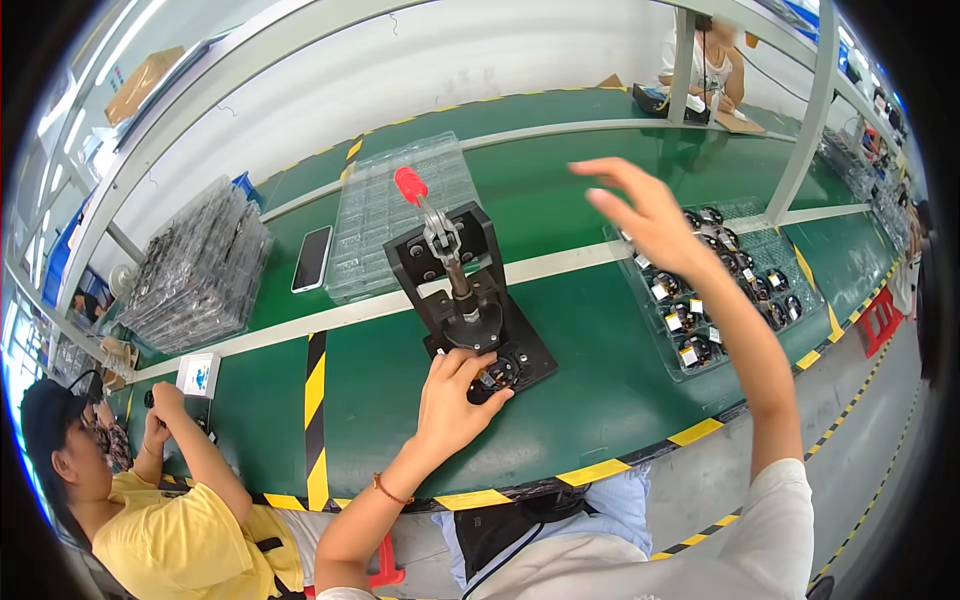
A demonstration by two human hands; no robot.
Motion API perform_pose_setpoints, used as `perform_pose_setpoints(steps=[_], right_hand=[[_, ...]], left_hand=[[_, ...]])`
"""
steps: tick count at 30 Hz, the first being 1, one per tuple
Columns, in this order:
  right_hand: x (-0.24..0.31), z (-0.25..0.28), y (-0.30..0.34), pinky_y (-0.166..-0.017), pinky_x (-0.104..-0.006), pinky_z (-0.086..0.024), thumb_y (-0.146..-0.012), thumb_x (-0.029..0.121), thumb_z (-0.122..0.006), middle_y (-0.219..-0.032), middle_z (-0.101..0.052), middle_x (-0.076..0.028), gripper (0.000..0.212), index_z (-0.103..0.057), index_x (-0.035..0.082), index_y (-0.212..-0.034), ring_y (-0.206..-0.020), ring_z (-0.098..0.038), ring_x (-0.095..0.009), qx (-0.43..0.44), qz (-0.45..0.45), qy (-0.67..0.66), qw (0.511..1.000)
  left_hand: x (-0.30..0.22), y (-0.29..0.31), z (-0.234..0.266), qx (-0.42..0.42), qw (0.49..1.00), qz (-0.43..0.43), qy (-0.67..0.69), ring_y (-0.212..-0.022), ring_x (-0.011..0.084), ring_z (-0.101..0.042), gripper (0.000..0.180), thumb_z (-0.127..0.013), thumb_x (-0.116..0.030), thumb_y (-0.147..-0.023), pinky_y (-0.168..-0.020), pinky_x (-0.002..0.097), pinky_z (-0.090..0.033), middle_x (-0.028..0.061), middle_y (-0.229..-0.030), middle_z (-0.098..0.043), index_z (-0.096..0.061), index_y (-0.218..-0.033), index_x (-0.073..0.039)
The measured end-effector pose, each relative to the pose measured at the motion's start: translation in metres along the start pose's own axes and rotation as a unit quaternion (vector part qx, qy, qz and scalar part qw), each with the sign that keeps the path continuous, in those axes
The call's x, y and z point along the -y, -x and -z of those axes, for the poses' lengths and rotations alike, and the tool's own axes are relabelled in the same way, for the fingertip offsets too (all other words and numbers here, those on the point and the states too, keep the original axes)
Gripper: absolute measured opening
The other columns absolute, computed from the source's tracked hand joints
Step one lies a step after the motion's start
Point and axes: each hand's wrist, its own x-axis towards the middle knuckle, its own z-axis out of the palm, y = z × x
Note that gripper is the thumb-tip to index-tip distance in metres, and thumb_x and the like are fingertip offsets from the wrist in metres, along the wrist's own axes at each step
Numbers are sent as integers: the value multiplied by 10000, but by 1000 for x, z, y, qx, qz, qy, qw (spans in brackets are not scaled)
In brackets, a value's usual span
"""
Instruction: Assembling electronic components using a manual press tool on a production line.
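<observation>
A black hand press (462,290) with a red-tipped lever (410,186) stands on the green bench in front of me. At the front of its base plate lies a small round black part (502,372) with wires or components on it. My left hand (455,398) grips this part by its edge between thumb and fingers. Raised to the right of the press, my right hand (650,222) has its fingers stretched out and holds nothing. Below it a clear plastic tray (655,335) holds several similar black parts with white and yellow labels.
Behind the press lies a clear tray (400,150), with a phone (312,258) beside it. A tall stack of clear trays (205,270) stands at the left. A co-worker in yellow (180,520) sits at my left; another person (715,75) works across. A metal post (806,130) rises at the right.
</observation>
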Motion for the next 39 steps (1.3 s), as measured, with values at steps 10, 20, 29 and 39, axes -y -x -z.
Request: perform_pose_setpoints(steps=[10,20,29,39], right_hand=[[60,-82,-104,-919,-300,-398,-922,362,-546,-1046,-650,-108,508,-473,-4,-1266,-1035,-550,-167,150,-156,-246,945],[85,-77,-41,-818,-337,-468,-751,-93,-578,-881,-580,-78,447,-433,73,-1140,-915,-582,-188,-50,209,-262,941],[56,-111,13,-916,-467,-465,-669,-42,-638,-863,-590,-56,162,-527,67,-716,-957,-609,-281,-93,348,-110,926],[90,-75,18,-1034,-523,-319,-584,-18,-492,-985,-672,-57,227,-638,97,-714,-1131,-540,-331,45,346,-172,921]], left_hand=[[4,7,-2,-83,995,-41,35,-872,269,-629,313,-858,-107,-583,-741,349,-521,140,-981,-629,-648,-785,6],[4,16,-5,-122,991,-51,5,-684,266,-585,366,-852,-145,-619,-588,340,-500,97,-829,-532,-587,-828,-5],[-2,25,8,-99,991,7,-91,-922,324,-550,646,-871,-208,-586,-692,391,-495,144,-1053,-482,-439,-1023,-7],[17,21,4,-100,993,-60,-5,-896,351,-575,595,-854,-150,-614,-704,410,-518,156,-1063,-497,-478,-1050,2]])
